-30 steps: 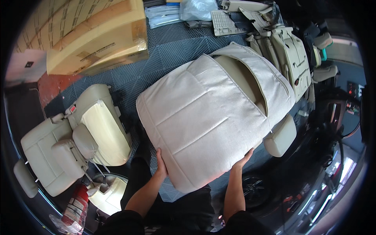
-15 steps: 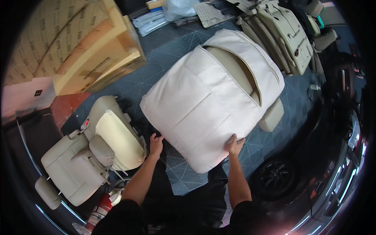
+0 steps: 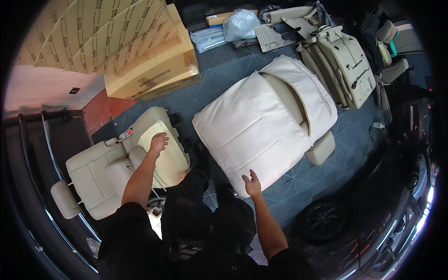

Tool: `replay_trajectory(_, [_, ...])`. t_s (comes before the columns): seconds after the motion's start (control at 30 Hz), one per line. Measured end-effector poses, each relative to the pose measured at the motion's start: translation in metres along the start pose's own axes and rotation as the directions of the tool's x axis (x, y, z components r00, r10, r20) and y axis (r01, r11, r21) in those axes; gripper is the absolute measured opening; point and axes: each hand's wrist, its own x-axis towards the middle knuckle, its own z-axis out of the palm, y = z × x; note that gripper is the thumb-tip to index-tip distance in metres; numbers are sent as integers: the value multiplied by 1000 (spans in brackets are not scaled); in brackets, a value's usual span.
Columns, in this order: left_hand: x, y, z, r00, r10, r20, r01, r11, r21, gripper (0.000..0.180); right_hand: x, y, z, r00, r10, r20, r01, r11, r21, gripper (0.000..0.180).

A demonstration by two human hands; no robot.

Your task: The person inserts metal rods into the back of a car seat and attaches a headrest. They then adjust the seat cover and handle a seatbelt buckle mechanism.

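Note:
A large off-white cloth cover (image 3: 245, 123) lies over a beige car seat (image 3: 285, 99), which shows through a curved opening in its far part. A beige headrest (image 3: 321, 148) sticks out at its right side. Over the cover's near corner is my right hand (image 3: 252, 184), fingers spread and nothing in them; whether it touches the cloth I cannot tell. My left hand (image 3: 160, 143), its fingers loosely apart, hovers above or rests on a pale yellow panel (image 3: 169, 161) of another beige seat (image 3: 93, 175) at the left.
Big cardboard boxes (image 3: 149, 74) stand at the far left. Folded beige seats (image 3: 346, 70) and plastic-wrapped parts (image 3: 241, 25) lie at the back. A dark car with its wheel (image 3: 323, 219) borders the right. Underfoot is grey tiled flooring (image 3: 219, 70).
Both hands have come away from the cover's near edge. My left hand has moved left and farther out, over the other seat; my right has opened and lifted. The view has shifted.

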Motion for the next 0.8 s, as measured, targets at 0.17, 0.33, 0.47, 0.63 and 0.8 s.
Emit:
replay_trajectory(0.17, [-45, 19, 13, 998, -20, 54, 21, 999, -26, 41, 23, 72, -88, 980, -148, -136, 125, 978, -167, 58])
replay_trajectory(0.33, [-24, 19, 30, 983, -100, 157, 111, 992, -62, 40, 64, 235, -226, 860, -448, -244, 215, 752, -623, 45])
replay_trajectory(0.47, [80, 44, 51, 986, -88, 143, 84, 996, 38, 39, 96, 170, -246, 840, -177, -513, -119, 862, -492, 57])
replay_trajectory(0.63, [261, 72, 177, 912, 209, 352, -239, 970, 45, 27, 217, 2, -179, 722, -96, -685, -95, 967, -236, 85])
replay_trajectory(0.8, [333, 147, 339, 873, 197, 447, -347, 894, 284, 45, 316, -62, -75, 627, 174, -759, -585, 749, -311, 106])
